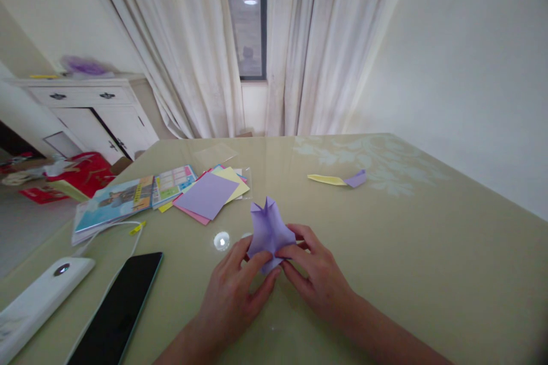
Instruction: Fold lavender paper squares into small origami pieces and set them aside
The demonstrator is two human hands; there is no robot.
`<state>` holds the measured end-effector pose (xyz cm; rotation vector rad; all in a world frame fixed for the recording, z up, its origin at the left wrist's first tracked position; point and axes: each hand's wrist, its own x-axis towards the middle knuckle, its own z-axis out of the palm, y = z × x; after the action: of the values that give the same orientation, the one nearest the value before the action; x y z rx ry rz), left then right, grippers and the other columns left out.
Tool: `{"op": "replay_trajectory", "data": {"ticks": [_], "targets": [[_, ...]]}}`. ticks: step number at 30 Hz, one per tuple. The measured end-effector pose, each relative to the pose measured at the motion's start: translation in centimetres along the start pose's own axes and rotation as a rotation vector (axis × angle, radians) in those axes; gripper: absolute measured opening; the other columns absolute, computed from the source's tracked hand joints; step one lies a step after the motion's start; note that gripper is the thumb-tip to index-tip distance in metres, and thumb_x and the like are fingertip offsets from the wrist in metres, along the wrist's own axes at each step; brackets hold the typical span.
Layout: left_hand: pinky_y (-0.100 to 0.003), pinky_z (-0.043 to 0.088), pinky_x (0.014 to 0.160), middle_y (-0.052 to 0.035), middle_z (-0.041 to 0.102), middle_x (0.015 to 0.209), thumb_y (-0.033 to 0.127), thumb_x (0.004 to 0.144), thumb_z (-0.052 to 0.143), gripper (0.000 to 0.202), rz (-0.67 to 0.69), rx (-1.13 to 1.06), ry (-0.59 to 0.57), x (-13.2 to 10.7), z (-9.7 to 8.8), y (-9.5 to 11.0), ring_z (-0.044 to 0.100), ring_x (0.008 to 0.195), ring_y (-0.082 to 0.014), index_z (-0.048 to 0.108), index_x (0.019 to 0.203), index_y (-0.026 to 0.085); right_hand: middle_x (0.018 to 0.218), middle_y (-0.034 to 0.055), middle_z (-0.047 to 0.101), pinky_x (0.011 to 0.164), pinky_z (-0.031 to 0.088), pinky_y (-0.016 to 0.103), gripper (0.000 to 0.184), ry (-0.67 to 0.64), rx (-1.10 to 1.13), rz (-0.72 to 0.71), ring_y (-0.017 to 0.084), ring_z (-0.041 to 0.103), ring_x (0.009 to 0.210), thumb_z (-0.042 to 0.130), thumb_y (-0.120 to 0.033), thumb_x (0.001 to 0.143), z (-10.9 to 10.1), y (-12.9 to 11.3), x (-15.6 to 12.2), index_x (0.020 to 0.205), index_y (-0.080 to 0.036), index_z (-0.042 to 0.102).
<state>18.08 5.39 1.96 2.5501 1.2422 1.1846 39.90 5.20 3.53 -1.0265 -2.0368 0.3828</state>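
Note:
A partly folded sheet of purple origami paper [270, 225] stands near the middle of the table, its two pointed tips facing away from me. My left hand [237, 282] grips its near left side, with the thumb and fingers on the lower edge. From the right, my right hand [314, 268] pinches the near right side, its index finger pressing into the centre crease. Both hands meet at the bottom of the paper, and the fingers partly hide its lower folds. Beyond, to the right, lies a folded yellow and purple paper piece [336, 180].
Loose coloured paper sheets [208, 195] lie left of centre, beside booklets [122, 199]. At the near left are a black phone [122, 308], a white power bank [43, 299] and a white cable [109, 285]. The table [406, 251] ends at a wall on the right.

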Motion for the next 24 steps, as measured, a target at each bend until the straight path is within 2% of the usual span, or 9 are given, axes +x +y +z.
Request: {"op": "replay_trajectory", "data": {"ticks": [4,10,16,24], "targets": [[-0.035,0.064,0.081,-0.0111,0.064,0.123,0.027,0.103,0.061,0.022,-0.012,-0.038,-0.057,-0.1,0.1,-0.5,0.071,0.094,-0.0221,0.071,0.123,0.029,0.133,0.0118,0.061,0.09,0.062,0.036,0.022,0.006,-0.069,-0.013,0.023,0.07,0.102,0.067,-0.006,0.094,0.0,0.4,-0.2,0.106,-0.023,0.073],[-0.031,0.065,0.083,-0.0108,0.067,0.127,0.021,0.106,0.057,0.028,0.053,-0.009,-0.01,-0.1,-0.1,-1.7,0.074,0.1,-0.0211,0.075,0.126,0.03,0.132,0.012,0.063,0.092,0.063,0.036,0.017,0.072,-0.104,-0.044,0.023,0.071,0.105,0.066,-0.01,0.1,-0.3,0.5,-0.2,0.106,-0.023,0.073],[-0.031,0.064,0.086,-0.0084,0.07,0.128,0.012,0.104,0.052,0.032,-0.022,-0.107,-0.072,0.5,-0.6,-1.1,0.073,0.101,-0.0196,0.078,0.11,0.028,0.131,0.0128,0.064,0.092,0.064,0.035,0.017,0.095,-0.103,-0.052,0.023,0.072,0.107,0.063,-0.012,0.102,-0.4,0.4,0.0,0.112,-0.023,0.072],[-0.033,0.064,0.085,-0.008,0.071,0.127,0.003,0.1,0.048,0.039,-0.008,-0.179,-0.102,1.0,-0.6,-0.6,0.073,0.103,-0.02,0.075,0.113,0.028,0.117,0.0093,0.07,0.09,0.062,0.033,0.027,0.056,-0.058,-0.021,0.022,0.072,0.106,0.055,-0.008,0.104,-0.2,0.5,0.1,0.118,-0.026,0.069]]}}
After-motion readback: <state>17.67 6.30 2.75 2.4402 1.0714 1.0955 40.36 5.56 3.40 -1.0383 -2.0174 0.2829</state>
